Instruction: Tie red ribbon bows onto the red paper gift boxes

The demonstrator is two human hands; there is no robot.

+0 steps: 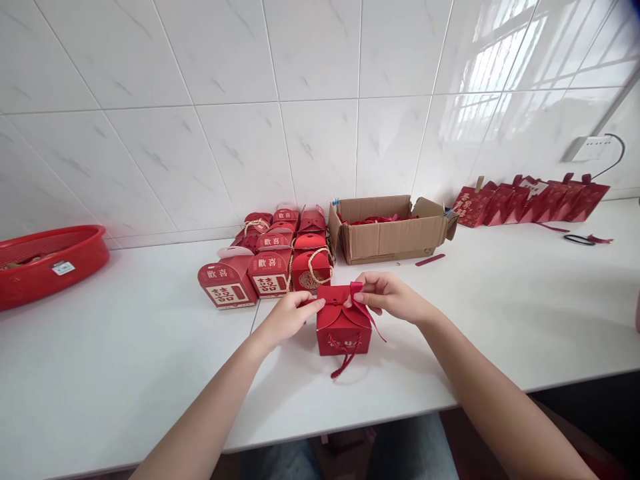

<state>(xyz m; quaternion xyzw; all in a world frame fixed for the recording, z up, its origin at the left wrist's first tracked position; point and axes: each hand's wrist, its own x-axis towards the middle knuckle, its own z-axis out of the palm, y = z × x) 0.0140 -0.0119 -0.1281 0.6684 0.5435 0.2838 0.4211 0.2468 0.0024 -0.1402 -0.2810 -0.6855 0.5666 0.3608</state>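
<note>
A red gift box (344, 340) stands upright on the white table in front of me, its top flaps folded over. Gold print and a twisted red cord handle (345, 357) show on its front, the cord hanging down onto the table. Across the top lies a red ribbon (357, 293), with one end trailing over the right side. At the box's top left edge, my left hand (291, 317) is closed, thumb and finger pinching the ribbon's left part. My right hand (393, 297) pinches the ribbon above the box's right side. Its fingertips are partly hidden by the ribbon.
Several red gift boxes (273, 273) stand in rows just behind on the left. A cardboard box (395, 240) holding red ribbons is at the wall, with a ribbon strip (430, 260) before it. Folded red boxes (530, 202) stand far right. A red basket (85, 257) is left.
</note>
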